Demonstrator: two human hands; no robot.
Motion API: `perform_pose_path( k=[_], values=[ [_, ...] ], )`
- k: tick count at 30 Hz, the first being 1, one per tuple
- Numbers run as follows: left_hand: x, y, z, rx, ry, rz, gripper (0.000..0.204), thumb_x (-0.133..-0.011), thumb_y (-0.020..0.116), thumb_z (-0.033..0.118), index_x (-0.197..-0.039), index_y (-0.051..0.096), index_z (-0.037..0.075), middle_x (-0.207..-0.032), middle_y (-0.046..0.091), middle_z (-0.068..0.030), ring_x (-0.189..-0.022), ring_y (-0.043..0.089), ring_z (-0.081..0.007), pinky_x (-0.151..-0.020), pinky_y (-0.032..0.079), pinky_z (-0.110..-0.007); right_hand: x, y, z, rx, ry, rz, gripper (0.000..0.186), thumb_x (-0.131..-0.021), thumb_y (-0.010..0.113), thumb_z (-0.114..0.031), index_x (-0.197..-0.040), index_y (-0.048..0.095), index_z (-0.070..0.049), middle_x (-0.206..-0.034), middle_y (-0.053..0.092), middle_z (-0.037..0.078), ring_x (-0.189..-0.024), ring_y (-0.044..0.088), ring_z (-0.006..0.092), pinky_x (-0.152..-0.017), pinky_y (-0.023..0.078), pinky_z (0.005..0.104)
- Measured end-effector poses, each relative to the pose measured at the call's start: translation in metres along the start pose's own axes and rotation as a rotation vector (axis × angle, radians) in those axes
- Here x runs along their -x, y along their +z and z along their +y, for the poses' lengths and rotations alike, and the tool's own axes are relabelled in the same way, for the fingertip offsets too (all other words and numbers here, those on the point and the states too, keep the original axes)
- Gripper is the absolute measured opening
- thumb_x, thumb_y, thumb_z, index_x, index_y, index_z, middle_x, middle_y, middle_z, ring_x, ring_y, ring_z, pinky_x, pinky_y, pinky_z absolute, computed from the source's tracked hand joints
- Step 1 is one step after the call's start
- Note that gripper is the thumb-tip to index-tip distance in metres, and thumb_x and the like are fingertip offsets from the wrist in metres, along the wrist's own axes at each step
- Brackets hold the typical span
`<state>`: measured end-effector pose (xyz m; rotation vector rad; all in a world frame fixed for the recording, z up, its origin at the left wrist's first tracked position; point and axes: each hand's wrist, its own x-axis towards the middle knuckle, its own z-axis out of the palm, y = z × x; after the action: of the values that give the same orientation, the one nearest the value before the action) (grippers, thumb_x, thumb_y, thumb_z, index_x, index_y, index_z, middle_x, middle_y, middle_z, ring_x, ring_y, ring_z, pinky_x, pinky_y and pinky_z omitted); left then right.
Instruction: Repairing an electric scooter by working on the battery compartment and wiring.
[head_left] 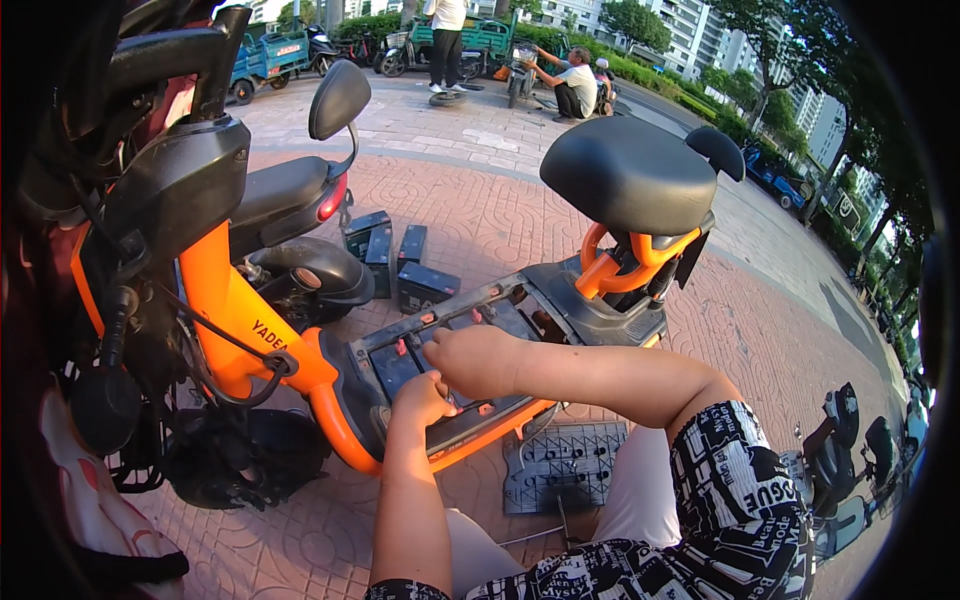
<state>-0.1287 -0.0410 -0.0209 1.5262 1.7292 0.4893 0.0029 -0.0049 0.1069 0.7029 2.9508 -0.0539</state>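
Observation:
An orange electric scooter (215, 275) stands before me, its floorboard compartment (552, 330) uncovered, showing dark battery blocks (398, 369) with pink-red terminal pieces (484, 409). My right hand (465, 355) reaches across the compartment, fingers curled down over the batteries; whatever they grip is hidden. Just below it, my left hand (425, 398) rests at the compartment's near edge with its fingers bent inward beside the right one; I cannot make out what is in them. A black ribbed panel (560, 460) lies on the paving below the scooter.
Several loose batteries (427, 290) sit on the paving behind the scooter, beside another black scooter (275, 195). The orange scooter's seat (630, 175) rises at right. Farther back are a standing person (446, 40), a squatting person (575, 85) and parked cargo trikes (265, 65). More vehicles (850, 470) line the right.

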Motion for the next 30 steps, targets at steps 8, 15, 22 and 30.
perform_pose_path(
  k=[8,15,22,30],
  values=[
    [-0.009,0.002,-0.008,-0.018,-0.009,-0.061,0.031,-0.067,0.085,0.012,-0.091,0.068,0.003,-0.096,0.072,-0.0123,-0.094,0.067,-0.0288,-0.083,0.050,-0.036,0.004,-0.007,-0.004,0.004,0.060,-0.016,0.034,-0.083,0.065,-0.022,-0.108,0.058,0.000,-0.101,0.065,0.018,-0.092,0.067,0.0331,-0.072,0.055,0.0411],
    [-0.010,0.001,-0.004,-0.026,-0.025,-0.101,0.036,-0.067,0.085,0.013,-0.096,0.067,0.003,-0.096,0.071,-0.0126,-0.094,0.067,-0.0282,-0.082,0.050,-0.035,0.000,-0.009,-0.002,-0.022,0.180,-0.179,0.038,-0.081,0.066,-0.020,-0.112,0.057,0.000,-0.104,0.065,0.018,-0.092,0.067,0.0334,-0.073,0.055,0.0423],
    [-0.006,-0.001,-0.002,-0.030,-0.039,-0.085,0.038,-0.068,0.084,0.012,-0.101,0.066,0.003,-0.098,0.071,-0.0106,-0.097,0.067,-0.0266,-0.084,0.050,-0.035,0.010,0.001,0.002,-0.063,-0.013,0.047,0.034,-0.083,0.065,-0.021,-0.109,0.059,0.000,-0.103,0.066,0.019,-0.090,0.068,0.0342,-0.072,0.055,0.0426],
    [-0.005,0.001,0.001,-0.056,-0.026,-0.056,0.034,-0.069,0.084,0.013,-0.097,0.066,0.005,-0.099,0.072,-0.0111,-0.097,0.067,-0.0269,-0.085,0.050,-0.035,0.010,-0.001,-0.006,-0.037,0.039,0.034,0.030,-0.087,0.061,-0.021,-0.107,0.055,0.000,-0.099,0.062,0.019,-0.090,0.066,0.0356,-0.075,0.054,0.0427]
  ],
)
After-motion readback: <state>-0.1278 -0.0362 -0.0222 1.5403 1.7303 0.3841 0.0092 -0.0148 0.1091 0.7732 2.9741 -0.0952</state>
